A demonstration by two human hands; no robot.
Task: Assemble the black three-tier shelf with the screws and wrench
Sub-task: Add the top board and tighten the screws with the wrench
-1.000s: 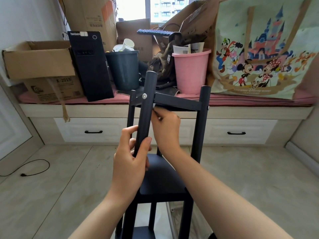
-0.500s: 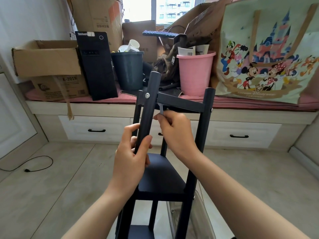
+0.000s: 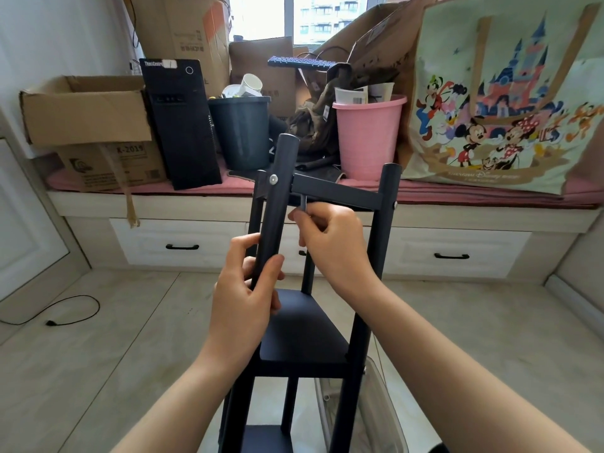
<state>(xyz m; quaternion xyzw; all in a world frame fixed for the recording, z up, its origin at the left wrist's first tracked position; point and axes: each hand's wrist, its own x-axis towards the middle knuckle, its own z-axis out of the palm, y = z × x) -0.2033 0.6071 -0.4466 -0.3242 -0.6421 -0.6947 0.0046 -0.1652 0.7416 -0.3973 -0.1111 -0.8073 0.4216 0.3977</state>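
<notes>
Both hands are occupied: the upright front post (image 3: 276,204) is gripped by the left hand (image 3: 243,300), while the wrench (image 3: 304,203), pinched by the right hand (image 3: 333,238), points up just beneath the top tier (image 3: 336,192).

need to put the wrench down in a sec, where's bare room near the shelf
Bare floor tile right of the shelf, below the drawers. Also tile left of it, short of the black cable. The window ledge is crowded with boxes and bins.
</notes>
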